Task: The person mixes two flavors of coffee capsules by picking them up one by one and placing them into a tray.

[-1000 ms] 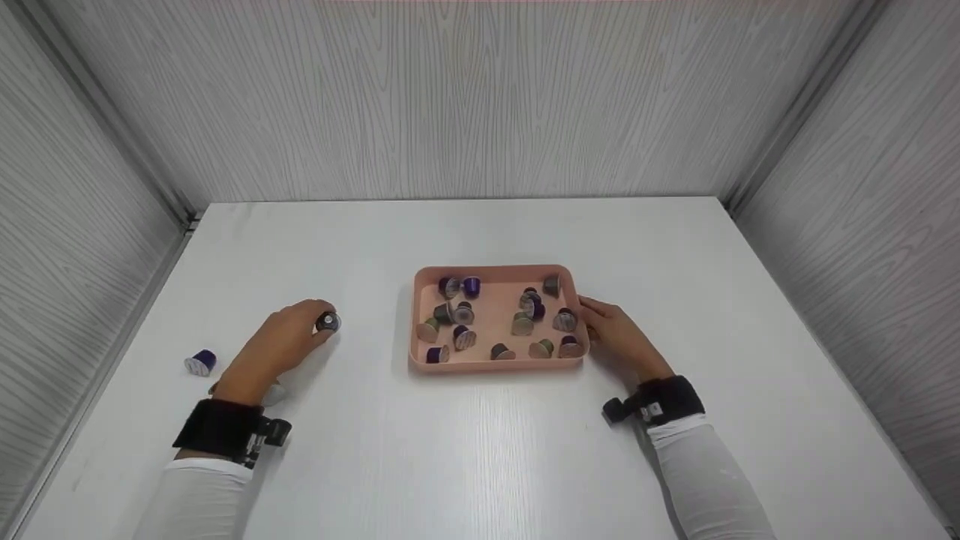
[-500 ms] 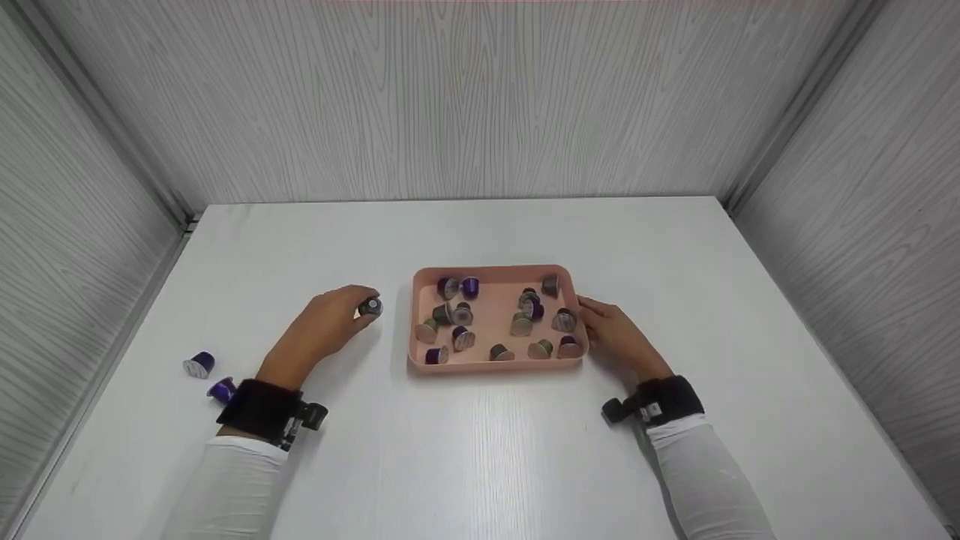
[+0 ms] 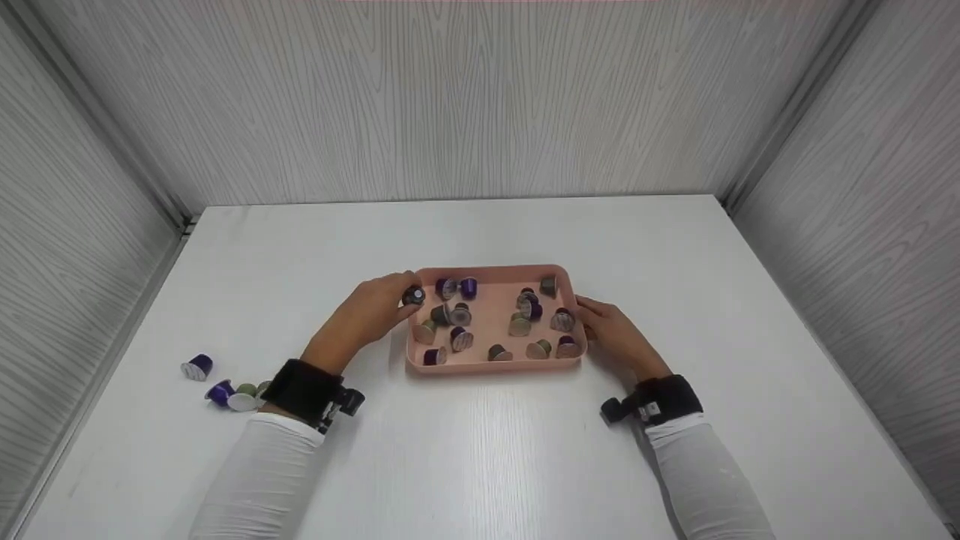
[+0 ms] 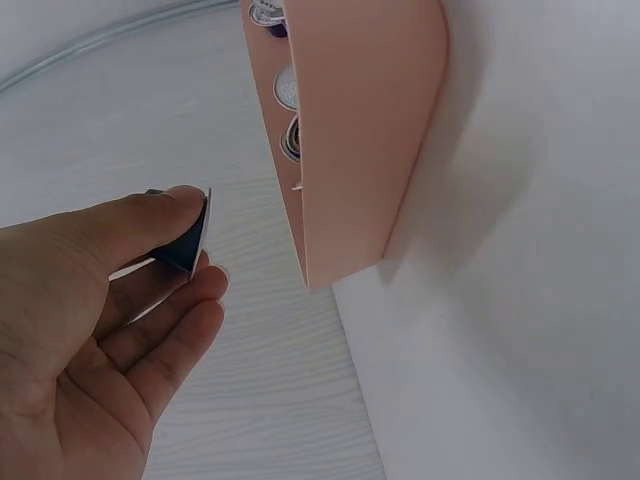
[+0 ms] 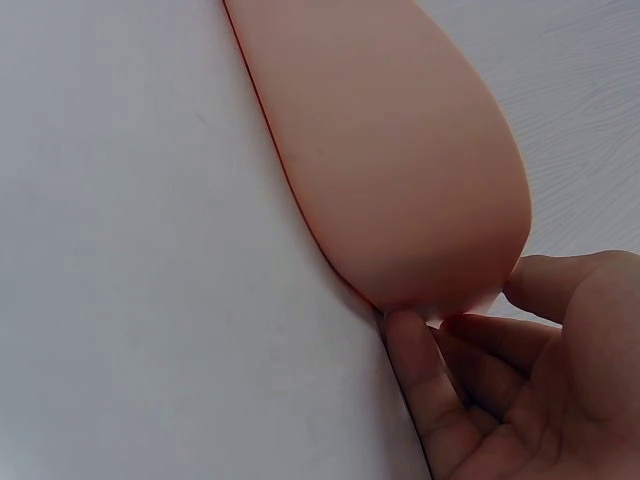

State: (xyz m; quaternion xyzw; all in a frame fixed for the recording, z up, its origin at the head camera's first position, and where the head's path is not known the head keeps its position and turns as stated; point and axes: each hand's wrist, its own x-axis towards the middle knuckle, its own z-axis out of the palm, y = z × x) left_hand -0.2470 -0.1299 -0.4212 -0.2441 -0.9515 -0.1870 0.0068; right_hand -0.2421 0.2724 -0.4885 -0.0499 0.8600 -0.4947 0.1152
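Note:
A pink tray (image 3: 491, 296) with several coffee capsules of purple, green and dark colours sits in the middle of the table. My left hand (image 3: 367, 311) pinches a dark coffee capsule (image 4: 180, 245) between thumb and fingers, at the tray's left rim in the head view. In the left wrist view that capsule is held apart from the tray wall. On the other side, my right hand (image 3: 619, 334) grips the tray's right end, thumb at the upper edge and fingertips low against the wall (image 5: 400, 150).
Left of my left forearm lie a purple capsule (image 3: 197, 367), a second purple capsule (image 3: 220, 393) and a green capsule (image 3: 243, 397); another is partly hidden by the wrist strap. Pale grained panels (image 3: 465, 105) enclose the white table (image 3: 480, 457) at the back and sides.
My left hand has carried the dark capsule rightward across the table to the tray's left rim, uncovering capsules behind the wrist. The right hand stays at the tray.

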